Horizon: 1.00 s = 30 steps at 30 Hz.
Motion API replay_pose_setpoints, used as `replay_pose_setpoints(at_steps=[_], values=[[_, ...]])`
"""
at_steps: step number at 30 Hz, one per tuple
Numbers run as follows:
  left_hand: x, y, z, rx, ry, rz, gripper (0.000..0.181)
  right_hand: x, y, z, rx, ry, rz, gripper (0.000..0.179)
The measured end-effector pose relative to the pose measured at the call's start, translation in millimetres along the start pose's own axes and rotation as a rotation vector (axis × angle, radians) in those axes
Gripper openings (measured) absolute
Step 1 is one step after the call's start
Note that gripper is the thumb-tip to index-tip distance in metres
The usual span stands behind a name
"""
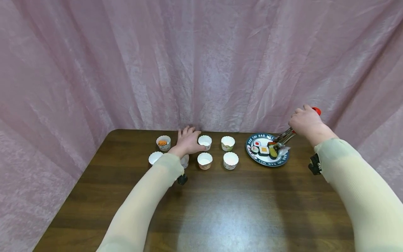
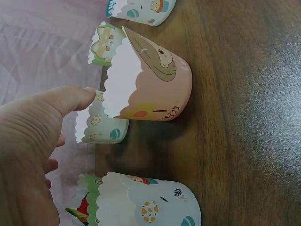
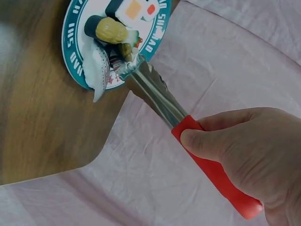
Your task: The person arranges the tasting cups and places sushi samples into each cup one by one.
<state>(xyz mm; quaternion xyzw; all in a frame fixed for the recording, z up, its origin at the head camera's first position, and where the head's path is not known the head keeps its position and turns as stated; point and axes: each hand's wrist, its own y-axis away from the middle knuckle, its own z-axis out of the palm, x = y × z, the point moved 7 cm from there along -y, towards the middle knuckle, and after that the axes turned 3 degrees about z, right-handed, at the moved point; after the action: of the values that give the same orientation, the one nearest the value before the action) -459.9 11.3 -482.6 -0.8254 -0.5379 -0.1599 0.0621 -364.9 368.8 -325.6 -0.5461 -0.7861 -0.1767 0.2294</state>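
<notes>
My left hand is at the back row of paper cups, fingers spread beside a white patterned cup. In the left wrist view its thumb lies right at that cup's rim. A pinkish cup with an animal face stands in front. My right hand grips metal tongs by their red handle. The tongs' tips reach down among sushi pieces on a blue-rimmed white plate. A yellow-topped piece and a silvery fish-topped piece lie near the tips.
Orange food sits in the far-left back cup. A green cup behind my left hand holds something red and green. Several other paper cups stand in two rows. Pink curtain hangs along the wooden table's back edge.
</notes>
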Motion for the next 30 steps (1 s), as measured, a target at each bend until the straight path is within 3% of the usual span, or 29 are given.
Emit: replay_pose_setpoints(at_steps=[14, 24, 30], values=[[0.0, -1.1, 2.8, -0.004, -0.023, -0.013, 0.088, 5.0, 1.8, 2.6, 0.035, 0.064, -0.001, 0.02], [-12.2, -5.9, 8.8, 0.013, -0.028, -0.063, 0.085, 3.0, 6.2, -16.3, 0.167, 0.08, -0.024, 0.021], [-9.8, -5.3, 8.3, 0.016, -0.021, -0.058, 0.079, -1.3, 4.6, -31.4, 0.186, 0.057, -0.012, 0.022]])
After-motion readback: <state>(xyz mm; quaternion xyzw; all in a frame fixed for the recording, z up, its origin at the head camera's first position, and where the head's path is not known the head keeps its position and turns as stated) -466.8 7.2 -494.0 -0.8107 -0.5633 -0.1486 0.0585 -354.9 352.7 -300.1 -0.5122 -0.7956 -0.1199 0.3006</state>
